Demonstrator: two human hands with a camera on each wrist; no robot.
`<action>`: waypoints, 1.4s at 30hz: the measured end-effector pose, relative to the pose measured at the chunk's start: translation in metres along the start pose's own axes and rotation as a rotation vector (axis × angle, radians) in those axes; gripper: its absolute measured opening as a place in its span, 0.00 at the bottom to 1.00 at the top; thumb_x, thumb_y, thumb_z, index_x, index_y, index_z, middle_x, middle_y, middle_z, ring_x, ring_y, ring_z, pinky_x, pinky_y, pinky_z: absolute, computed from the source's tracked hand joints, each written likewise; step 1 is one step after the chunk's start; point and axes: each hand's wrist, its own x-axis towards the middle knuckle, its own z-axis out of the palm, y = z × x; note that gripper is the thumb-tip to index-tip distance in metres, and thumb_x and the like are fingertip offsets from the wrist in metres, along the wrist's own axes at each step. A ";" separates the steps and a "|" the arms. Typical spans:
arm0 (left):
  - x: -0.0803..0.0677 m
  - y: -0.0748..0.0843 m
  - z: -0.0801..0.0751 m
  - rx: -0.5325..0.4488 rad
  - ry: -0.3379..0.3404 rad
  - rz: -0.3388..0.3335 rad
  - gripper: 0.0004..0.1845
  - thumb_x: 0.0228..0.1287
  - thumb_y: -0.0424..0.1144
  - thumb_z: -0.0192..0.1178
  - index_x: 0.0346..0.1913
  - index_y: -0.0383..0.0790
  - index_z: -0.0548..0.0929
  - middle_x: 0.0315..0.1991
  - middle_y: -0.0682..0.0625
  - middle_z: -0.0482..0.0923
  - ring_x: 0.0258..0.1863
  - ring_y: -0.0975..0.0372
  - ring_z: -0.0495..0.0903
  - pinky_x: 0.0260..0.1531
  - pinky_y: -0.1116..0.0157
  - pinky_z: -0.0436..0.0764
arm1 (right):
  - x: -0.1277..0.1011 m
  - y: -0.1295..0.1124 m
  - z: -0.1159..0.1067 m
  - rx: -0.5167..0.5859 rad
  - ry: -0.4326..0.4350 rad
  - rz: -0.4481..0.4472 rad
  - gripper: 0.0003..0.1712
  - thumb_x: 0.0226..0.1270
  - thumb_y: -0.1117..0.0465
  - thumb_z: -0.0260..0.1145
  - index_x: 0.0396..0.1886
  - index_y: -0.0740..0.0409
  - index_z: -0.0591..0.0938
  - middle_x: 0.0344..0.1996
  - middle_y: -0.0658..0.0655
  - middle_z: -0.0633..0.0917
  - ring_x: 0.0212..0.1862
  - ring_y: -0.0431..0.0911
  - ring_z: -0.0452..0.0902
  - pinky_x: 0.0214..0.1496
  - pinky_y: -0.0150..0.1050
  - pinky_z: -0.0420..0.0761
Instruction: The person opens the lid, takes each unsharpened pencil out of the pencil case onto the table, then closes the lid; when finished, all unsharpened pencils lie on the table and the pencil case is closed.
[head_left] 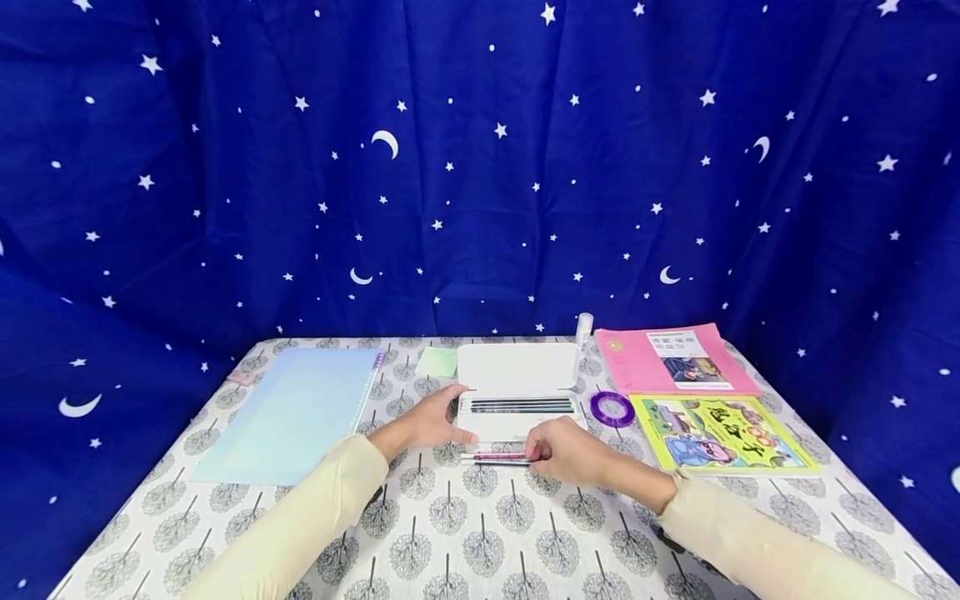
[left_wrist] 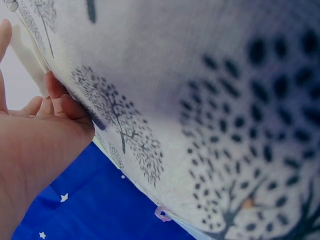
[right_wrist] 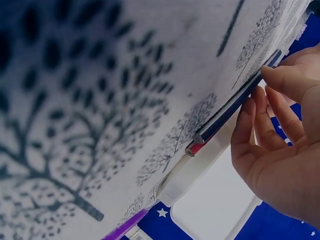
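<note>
A white pencil case (head_left: 495, 431) lies with its lid (head_left: 517, 367) folded back. Several dark green pencils (head_left: 521, 406) lie side by side in it. My left hand (head_left: 433, 417) holds the case's left end, thumb at the front corner and fingers toward the hinge. In front of the case, my right hand (head_left: 572, 452) pinches the right ends of a few pencils (head_left: 498, 461) close over the tablecloth. The right wrist view shows a dark blue pencil (right_wrist: 235, 102) under the thumb and a red pencil (right_wrist: 195, 148) beside it; the fingers hide part of them.
A purple tape roll (head_left: 612, 409) is right of the case, beside a yellow picture book (head_left: 727, 433) and a pink book (head_left: 630, 358). A white bottle (head_left: 584, 330) stands behind. To the left are green sticky notes (head_left: 437, 362) and a light blue notebook (head_left: 292, 408).
</note>
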 end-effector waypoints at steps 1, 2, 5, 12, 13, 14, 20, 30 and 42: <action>0.000 0.000 0.000 -0.004 0.000 0.002 0.55 0.49 0.53 0.76 0.77 0.44 0.57 0.74 0.42 0.60 0.66 0.47 0.68 0.69 0.45 0.63 | 0.000 0.000 0.000 -0.006 0.000 -0.001 0.07 0.55 0.71 0.73 0.31 0.58 0.84 0.23 0.44 0.82 0.27 0.35 0.76 0.33 0.30 0.82; 0.000 0.000 0.000 -0.009 -0.002 0.001 0.55 0.49 0.53 0.76 0.77 0.44 0.57 0.74 0.42 0.60 0.65 0.47 0.69 0.69 0.45 0.64 | 0.000 0.000 0.000 -0.014 0.000 0.003 0.07 0.55 0.71 0.73 0.31 0.58 0.84 0.23 0.44 0.82 0.27 0.35 0.76 0.34 0.30 0.81; 0.000 0.000 0.000 -0.018 -0.003 -0.003 0.55 0.48 0.53 0.76 0.77 0.44 0.57 0.74 0.42 0.60 0.64 0.47 0.70 0.69 0.44 0.64 | 0.000 0.001 -0.001 -0.039 0.006 0.015 0.08 0.53 0.71 0.73 0.32 0.58 0.84 0.24 0.45 0.82 0.28 0.36 0.76 0.35 0.31 0.81; 0.000 0.000 -0.001 -0.016 0.002 0.005 0.55 0.48 0.52 0.76 0.77 0.43 0.57 0.74 0.41 0.60 0.68 0.46 0.66 0.70 0.44 0.62 | -0.002 0.007 -0.003 -0.098 0.048 -0.020 0.12 0.48 0.71 0.76 0.33 0.56 0.85 0.30 0.47 0.82 0.34 0.41 0.77 0.40 0.34 0.81; 0.000 0.000 -0.001 -0.014 0.003 0.006 0.55 0.48 0.52 0.76 0.77 0.43 0.57 0.74 0.41 0.60 0.68 0.46 0.65 0.70 0.44 0.62 | -0.003 0.008 -0.003 -0.108 0.052 -0.032 0.13 0.48 0.71 0.76 0.33 0.56 0.85 0.30 0.48 0.82 0.35 0.42 0.77 0.40 0.34 0.81; 0.000 0.001 -0.001 -0.012 0.003 0.007 0.55 0.48 0.52 0.76 0.77 0.43 0.57 0.74 0.41 0.60 0.69 0.46 0.65 0.70 0.44 0.61 | -0.003 0.010 -0.004 -0.113 0.052 -0.038 0.13 0.48 0.71 0.76 0.34 0.56 0.85 0.30 0.48 0.82 0.35 0.42 0.77 0.41 0.35 0.81; 0.000 0.003 -0.002 -0.016 -0.004 0.006 0.55 0.49 0.52 0.76 0.77 0.43 0.57 0.74 0.41 0.61 0.63 0.48 0.70 0.69 0.45 0.64 | -0.004 0.014 -0.010 -0.100 0.014 -0.055 0.12 0.51 0.73 0.74 0.35 0.58 0.85 0.31 0.50 0.85 0.36 0.42 0.80 0.42 0.37 0.84; 0.000 0.002 -0.001 -0.002 -0.005 -0.002 0.54 0.50 0.52 0.76 0.77 0.45 0.57 0.73 0.42 0.62 0.56 0.52 0.75 0.65 0.46 0.69 | -0.002 0.022 -0.013 -0.075 -0.004 -0.125 0.11 0.51 0.73 0.74 0.32 0.56 0.85 0.29 0.49 0.86 0.35 0.41 0.82 0.42 0.36 0.84; 0.000 0.002 -0.001 0.004 -0.001 -0.006 0.54 0.49 0.52 0.76 0.77 0.45 0.58 0.72 0.42 0.63 0.59 0.50 0.73 0.67 0.45 0.67 | -0.002 0.024 -0.016 -0.082 -0.031 -0.116 0.11 0.51 0.73 0.74 0.32 0.55 0.85 0.29 0.48 0.86 0.36 0.40 0.81 0.43 0.36 0.84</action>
